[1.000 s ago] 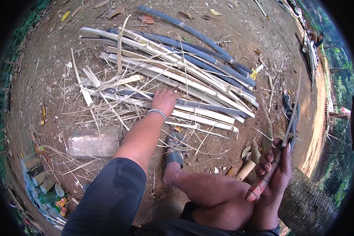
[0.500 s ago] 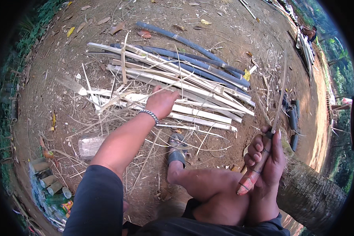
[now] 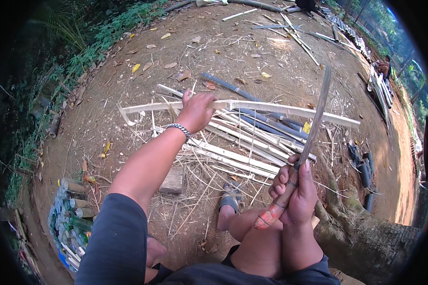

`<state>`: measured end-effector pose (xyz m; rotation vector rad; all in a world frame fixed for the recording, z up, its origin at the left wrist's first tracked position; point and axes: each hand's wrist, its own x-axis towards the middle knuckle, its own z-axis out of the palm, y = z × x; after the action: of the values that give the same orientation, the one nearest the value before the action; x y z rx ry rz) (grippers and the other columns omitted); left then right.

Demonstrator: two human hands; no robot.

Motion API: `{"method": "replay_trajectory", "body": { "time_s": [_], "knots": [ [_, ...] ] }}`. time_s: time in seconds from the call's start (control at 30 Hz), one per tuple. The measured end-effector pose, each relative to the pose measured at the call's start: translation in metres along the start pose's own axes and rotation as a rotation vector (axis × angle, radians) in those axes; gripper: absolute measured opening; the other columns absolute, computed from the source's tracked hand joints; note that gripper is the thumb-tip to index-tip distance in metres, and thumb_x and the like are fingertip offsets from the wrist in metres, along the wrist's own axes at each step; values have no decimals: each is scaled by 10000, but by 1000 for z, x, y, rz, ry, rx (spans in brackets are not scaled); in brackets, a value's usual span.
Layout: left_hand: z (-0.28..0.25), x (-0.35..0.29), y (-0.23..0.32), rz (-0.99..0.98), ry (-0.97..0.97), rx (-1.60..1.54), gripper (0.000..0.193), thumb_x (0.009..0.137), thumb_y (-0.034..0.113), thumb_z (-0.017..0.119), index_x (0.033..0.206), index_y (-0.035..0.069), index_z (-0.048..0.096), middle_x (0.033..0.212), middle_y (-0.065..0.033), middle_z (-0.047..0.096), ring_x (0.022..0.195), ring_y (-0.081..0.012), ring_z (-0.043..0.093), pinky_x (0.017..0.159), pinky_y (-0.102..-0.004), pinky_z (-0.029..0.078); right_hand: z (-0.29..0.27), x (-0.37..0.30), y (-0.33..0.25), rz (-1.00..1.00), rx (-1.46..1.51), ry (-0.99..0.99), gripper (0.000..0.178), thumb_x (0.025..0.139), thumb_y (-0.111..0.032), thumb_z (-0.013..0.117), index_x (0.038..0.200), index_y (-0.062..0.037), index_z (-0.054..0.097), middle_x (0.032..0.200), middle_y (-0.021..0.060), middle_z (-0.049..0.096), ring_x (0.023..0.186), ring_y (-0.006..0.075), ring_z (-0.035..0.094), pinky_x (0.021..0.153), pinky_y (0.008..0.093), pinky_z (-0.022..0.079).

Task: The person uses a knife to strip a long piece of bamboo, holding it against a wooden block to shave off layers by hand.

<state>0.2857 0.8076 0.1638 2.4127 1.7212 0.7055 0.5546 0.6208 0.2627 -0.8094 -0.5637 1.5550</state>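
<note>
My left hand [image 3: 195, 113] is closed around a long pale split-bamboo strip [image 3: 280, 108], gripping it left of its middle. The strip is raised above the pile and runs from left to right, bowing slightly. In my right hand [image 3: 299, 194] is a machete [image 3: 317, 118], held by its wooden handle with a red-orange butt. Its long narrow blade points up and away, and its upper part crosses in front of the strip. Beneath the strip lies a heap of split bamboo strips [image 3: 252, 162], with dark bamboo poles [image 3: 233, 88] along its far side.
A squared wood block [image 3: 172, 180] sits left of my sandalled foot [image 3: 230, 197]. At right lies a thick log [image 3: 371, 242], with dark tube pieces [image 3: 364, 172] beyond it. Plastic bottles [image 3: 73, 213] are gathered lower left. Another person [image 3: 385, 66] sits far off beside stacked bamboo.
My left hand has lifted a bamboo strip out of the heap. The machete has shifted left with my right hand. The view has tilted up, showing more ground farther away.
</note>
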Motion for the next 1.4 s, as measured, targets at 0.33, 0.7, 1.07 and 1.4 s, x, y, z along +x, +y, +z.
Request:
{"method": "replay_trajectory", "body": {
  "time_s": [0.33,0.7,1.07,1.4],
  "knots": [
    [-118,40,28,-106,164,-268,355,1024,381,406,1240,102,451,1213,-111,635,1129,-310,596,1063,-604,245,15,-33,9,-419,-112,-157,321,1015,-355,478,1167,-79,416,811,77,494,637,139,515,595,286,491],
    [-239,-28,23,-302,356,-1177,248,1027,230,465,1247,117,490,1228,-97,634,1045,-193,652,881,-364,537,43,-32,28,-218,-226,-142,272,1014,-339,498,1088,-82,445,756,38,509,588,111,531,492,243,457],
    [-293,-157,54,-262,677,-1316,264,1032,194,441,1272,86,458,1204,-156,624,1072,-246,648,856,-375,588,73,-39,65,-256,-545,-138,309,846,-122,711,1042,-47,483,755,23,561,590,92,534,520,256,461],
    [-281,-268,113,-314,777,-1349,325,1036,168,425,1335,43,429,1190,-190,620,1081,-258,642,888,-374,578,106,-58,111,-73,-638,-370,288,846,-58,693,1042,-32,485,672,22,544,512,98,519,456,254,423]
  ]
}}
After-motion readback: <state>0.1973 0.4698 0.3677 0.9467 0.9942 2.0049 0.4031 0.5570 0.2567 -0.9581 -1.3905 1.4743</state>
